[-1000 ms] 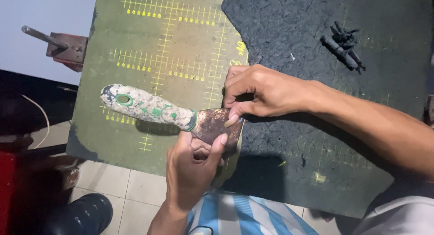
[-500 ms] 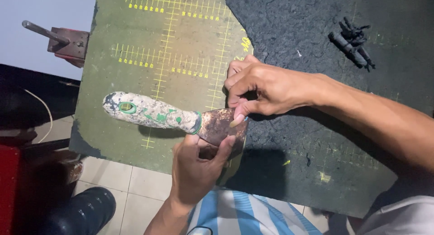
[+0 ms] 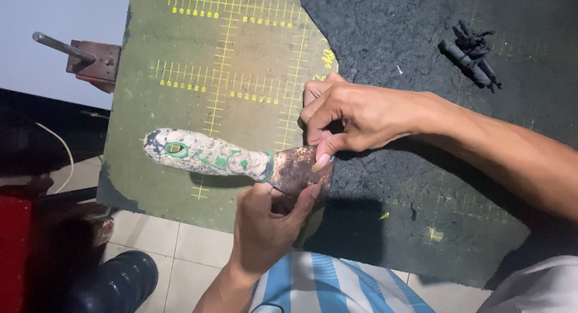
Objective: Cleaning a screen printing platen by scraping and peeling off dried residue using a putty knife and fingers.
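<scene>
Scraper: the rusty metal putty knife with a paint-spattered pale handle (image 3: pixel 241 161) lies over the green gridded cutting mat (image 3: pixel 198 60), near its lower edge.
Left hand: your left hand (image 3: pixel 265 228) pinches the blade from below.
Right hand: your right hand (image 3: pixel 355 117) closes on the blade's far edge.
Right of mat: black crumbly sheet (image 3: pixel 421 48) carrying dark sticks (image 3: pixel 469 54).

black sticks (image 3: pixel 472 54) on dark sheet (image 3: pixel 421 42), metal bracket (image 3: pixel 90 60), black boot (image 3: pixel 117 283)

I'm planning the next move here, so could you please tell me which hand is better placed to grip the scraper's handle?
Probably the left hand: it already pinches the scraper right where blade meets handle. The right hand presses the blade's far edge.
</scene>
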